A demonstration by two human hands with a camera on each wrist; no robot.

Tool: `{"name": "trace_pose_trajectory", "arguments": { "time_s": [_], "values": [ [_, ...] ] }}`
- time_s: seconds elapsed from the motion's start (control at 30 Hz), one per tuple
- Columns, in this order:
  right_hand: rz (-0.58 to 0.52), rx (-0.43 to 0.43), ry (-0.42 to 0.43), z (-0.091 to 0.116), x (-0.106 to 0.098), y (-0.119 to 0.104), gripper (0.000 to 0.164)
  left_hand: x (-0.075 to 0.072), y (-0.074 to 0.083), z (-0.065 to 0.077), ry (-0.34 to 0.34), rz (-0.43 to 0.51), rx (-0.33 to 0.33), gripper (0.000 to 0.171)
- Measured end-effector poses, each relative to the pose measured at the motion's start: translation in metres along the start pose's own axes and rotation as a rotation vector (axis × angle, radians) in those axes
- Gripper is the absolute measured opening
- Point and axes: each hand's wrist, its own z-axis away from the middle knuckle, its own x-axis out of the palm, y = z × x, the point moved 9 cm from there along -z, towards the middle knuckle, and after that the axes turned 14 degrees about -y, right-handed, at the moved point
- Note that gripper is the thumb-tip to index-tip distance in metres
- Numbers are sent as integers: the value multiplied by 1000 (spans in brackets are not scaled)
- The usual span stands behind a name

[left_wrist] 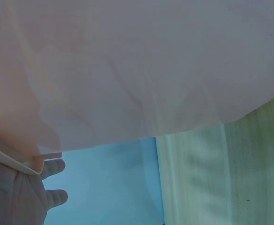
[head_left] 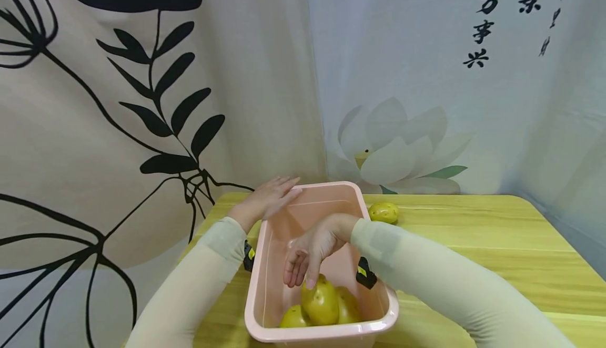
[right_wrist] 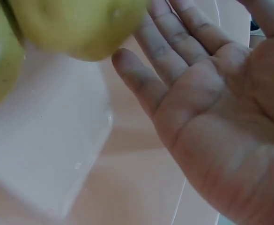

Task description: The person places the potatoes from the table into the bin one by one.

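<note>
A pink plastic tub (head_left: 254,290) stands on the table in the head view. My left hand (head_left: 266,201) rests on its far left corner, fingers straight along the rim; in the left wrist view, two fingers poke out past the rim. Inside the tub, my right hand (head_left: 316,245) reaches down with loosely extended fingers and nothing in the palm. Its thumb overlaps the top of a yellow potato (head_left: 323,306) in the head view. That potato lies against two others, one at the left (head_left: 293,317) and one at the right (head_left: 349,306), at the tub's near end.
Another yellow potato (head_left: 384,212) lies on the wooden table (head_left: 473,243), just outside the tub's far right side. A printed curtain (head_left: 265,74) hangs close behind the table. Each wrist carries a small black camera.
</note>
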Motion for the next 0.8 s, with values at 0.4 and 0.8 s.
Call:
{"name": "trace_pose_trajectory", "arguments": {
  "time_s": [0.4, 0.8],
  "values": [
    [-37, -80, 3, 2, -2, -4, 48, 0, 2, 3, -9, 25, -10, 69],
    [-64, -111, 0, 5, -1, -6, 56, 3, 0, 2, -11, 58, -17, 67]
  ]
}}
